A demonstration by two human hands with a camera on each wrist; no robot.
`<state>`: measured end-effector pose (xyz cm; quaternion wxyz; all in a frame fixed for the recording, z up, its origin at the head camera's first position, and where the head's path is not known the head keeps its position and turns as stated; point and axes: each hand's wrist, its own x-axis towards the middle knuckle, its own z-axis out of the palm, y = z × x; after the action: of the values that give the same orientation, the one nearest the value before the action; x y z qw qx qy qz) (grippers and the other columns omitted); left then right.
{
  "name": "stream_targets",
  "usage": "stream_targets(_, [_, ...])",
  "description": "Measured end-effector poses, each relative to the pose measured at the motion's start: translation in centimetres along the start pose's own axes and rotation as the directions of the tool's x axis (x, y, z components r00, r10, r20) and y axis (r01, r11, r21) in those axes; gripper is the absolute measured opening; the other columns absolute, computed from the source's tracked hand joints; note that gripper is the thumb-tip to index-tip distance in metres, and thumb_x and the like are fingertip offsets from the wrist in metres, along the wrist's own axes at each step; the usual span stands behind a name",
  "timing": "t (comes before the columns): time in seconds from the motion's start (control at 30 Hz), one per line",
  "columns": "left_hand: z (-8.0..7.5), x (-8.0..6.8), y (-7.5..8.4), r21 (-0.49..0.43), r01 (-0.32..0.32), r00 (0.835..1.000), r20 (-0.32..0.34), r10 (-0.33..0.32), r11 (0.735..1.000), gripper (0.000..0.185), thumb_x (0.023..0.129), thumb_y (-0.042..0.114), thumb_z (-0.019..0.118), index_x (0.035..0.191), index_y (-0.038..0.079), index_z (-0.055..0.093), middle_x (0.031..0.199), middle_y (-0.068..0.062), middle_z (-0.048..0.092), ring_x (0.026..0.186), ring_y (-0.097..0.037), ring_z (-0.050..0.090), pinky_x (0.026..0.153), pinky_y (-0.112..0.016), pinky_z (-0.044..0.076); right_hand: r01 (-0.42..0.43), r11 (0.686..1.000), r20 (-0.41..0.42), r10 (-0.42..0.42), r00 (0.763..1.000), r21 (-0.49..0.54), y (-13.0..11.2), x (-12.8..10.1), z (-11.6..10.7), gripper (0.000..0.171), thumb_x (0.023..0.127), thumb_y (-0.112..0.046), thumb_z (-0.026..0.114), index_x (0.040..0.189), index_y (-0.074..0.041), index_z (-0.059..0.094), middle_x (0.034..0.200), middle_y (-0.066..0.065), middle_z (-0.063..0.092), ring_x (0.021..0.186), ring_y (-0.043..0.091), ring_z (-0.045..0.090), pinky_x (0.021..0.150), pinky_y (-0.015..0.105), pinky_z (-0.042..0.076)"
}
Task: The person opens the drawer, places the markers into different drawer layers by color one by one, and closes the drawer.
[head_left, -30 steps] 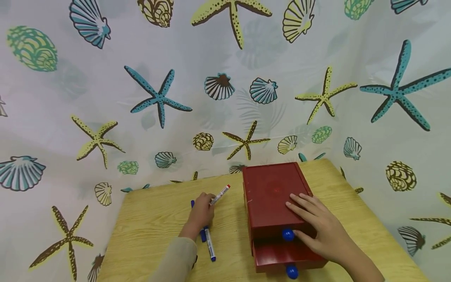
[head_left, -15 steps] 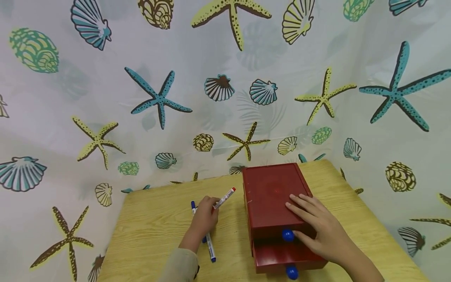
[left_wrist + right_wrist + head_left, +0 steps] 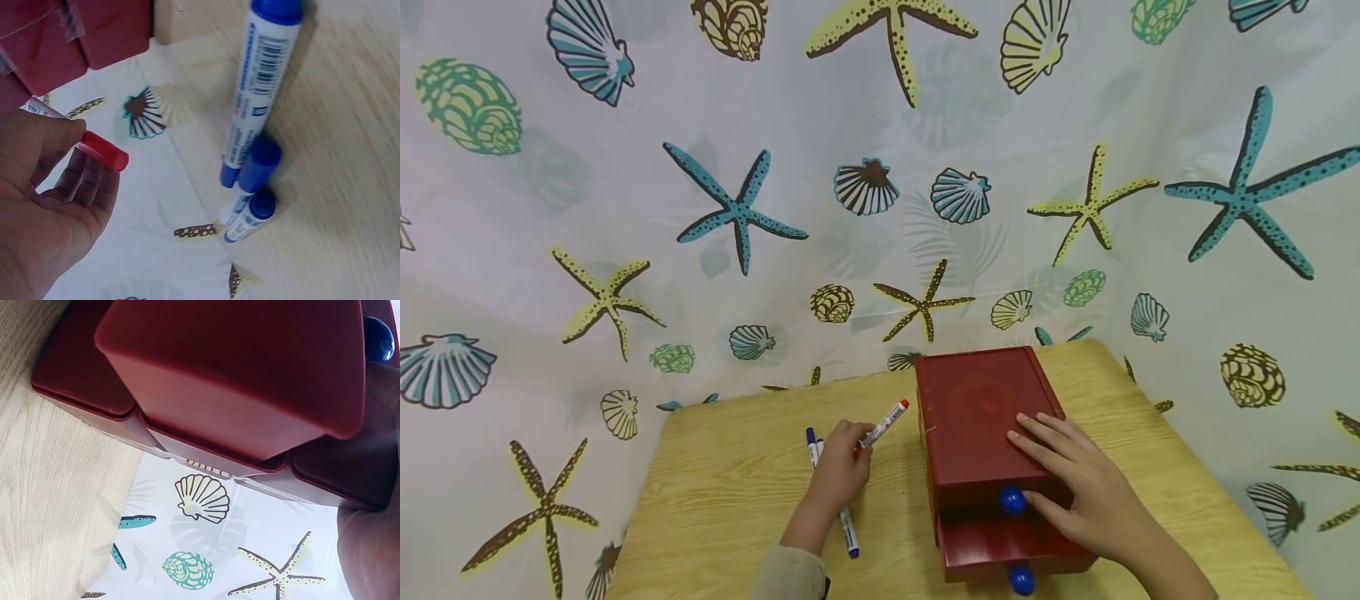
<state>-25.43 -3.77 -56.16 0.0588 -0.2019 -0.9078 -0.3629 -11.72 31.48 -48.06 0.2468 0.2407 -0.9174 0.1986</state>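
My left hand (image 3: 841, 462) pinches a white marker (image 3: 887, 421) with a red end pointing toward the drawer box. Its red cap (image 3: 106, 152) sticks out past the thumb in the left wrist view. Under and beside that hand, several blue-capped markers (image 3: 265, 69) lie on the table, partly covered in the head view. My right hand (image 3: 1082, 483) rests on top of the dark red drawer box (image 3: 977, 408), fingers spread, thumb by the upper blue knob (image 3: 1012, 500). Below, a drawer (image 3: 1000, 537) stands pulled out; the right wrist view shows this drawer (image 3: 237, 394) jutting forward.
The wooden table (image 3: 722, 483) ends against a white curtain (image 3: 820, 100) printed with starfish and shells, behind and at the right. A second blue knob (image 3: 1021, 579) sits on the pulled-out drawer's front, near the lower frame edge.
My left hand has moved slightly right and toward me with the red-capped marker, uncovering more of the blue-capped markers. The right hand and drawer box stay where they were.
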Motion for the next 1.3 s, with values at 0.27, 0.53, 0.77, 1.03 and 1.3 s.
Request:
stream_targets(0.27, [-1.6, -0.7, 1.3, -0.021, -0.038, 0.998, -0.049, 0.037, 0.999, 0.034, 0.098, -0.001, 0.072, 0.131, 0.007, 0.070, 0.111, -0.007, 0.066, 0.097, -0.017, 0.063, 0.079, -0.030, 0.057, 0.007, 1.000, -0.001, -0.007, 1.000, 0.008, -0.1, 0.2, 0.0, 0.087, 0.074, -0.022, 0.096, 0.153, -0.024, 0.059, 0.160, 0.005, 0.055, 0.148, 0.033, 0.046, 0.130, 0.017, 0.002])
stream_targets(0.53, [-2.3, -1.4, 1.4, -0.034, -0.033, 0.999, -0.036, 0.031, 0.999, 0.034, 0.101, 0.002, 0.070, 0.134, 0.009, 0.069, 0.113, -0.005, 0.065, 0.101, -0.017, 0.064, 0.081, -0.030, 0.058, 0.008, 1.000, 0.001, -0.008, 1.000, 0.010, -0.2, 0.2, -0.1, 0.086, 0.074, -0.022, 0.095, 0.153, -0.024, 0.059, 0.159, 0.005, 0.055, 0.148, 0.032, 0.046, 0.130, 0.016, 0.003])
stream_targets(0.77, [-2.6, -1.7, 1.9, -0.066, -0.010, 1.000, -0.005, 0.010, 0.998, 0.035, 0.102, 0.005, 0.069, 0.136, 0.011, 0.067, 0.114, -0.002, 0.065, 0.107, -0.017, 0.068, 0.088, -0.034, 0.061, -0.001, 1.000, 0.003, 0.001, 1.000, 0.009, -0.2, 0.2, -0.1, 0.086, 0.075, -0.022, 0.095, 0.153, -0.025, 0.059, 0.160, 0.005, 0.055, 0.148, 0.034, 0.046, 0.129, 0.015, 0.003])
stream_targets(1.03, [-3.0, -2.3, 3.0, -0.098, -0.017, 1.000, -0.003, 0.017, 0.995, 0.034, 0.103, 0.009, 0.069, 0.137, 0.015, 0.067, 0.115, 0.002, 0.064, 0.107, -0.013, 0.067, 0.088, -0.031, 0.061, 0.007, 1.000, -0.002, -0.007, 1.000, 0.009, -0.3, 0.2, -0.1, 0.086, 0.074, -0.021, 0.095, 0.152, -0.024, 0.060, 0.159, 0.005, 0.056, 0.148, 0.033, 0.046, 0.129, 0.015, 0.004])
stream_targets(1.3, [-3.2, -2.7, 4.6, -0.180, -0.051, 0.999, -0.004, 0.051, 0.982, 0.035, 0.102, 0.006, 0.069, 0.136, 0.014, 0.067, 0.118, 0.002, 0.065, 0.108, -0.013, 0.067, 0.093, -0.030, 0.061, -0.005, 1.000, 0.007, 0.005, 1.000, -0.003, -0.2, 0.1, -0.1, 0.086, 0.075, -0.022, 0.095, 0.153, -0.025, 0.059, 0.159, 0.004, 0.055, 0.148, 0.033, 0.046, 0.129, 0.015, 0.003])
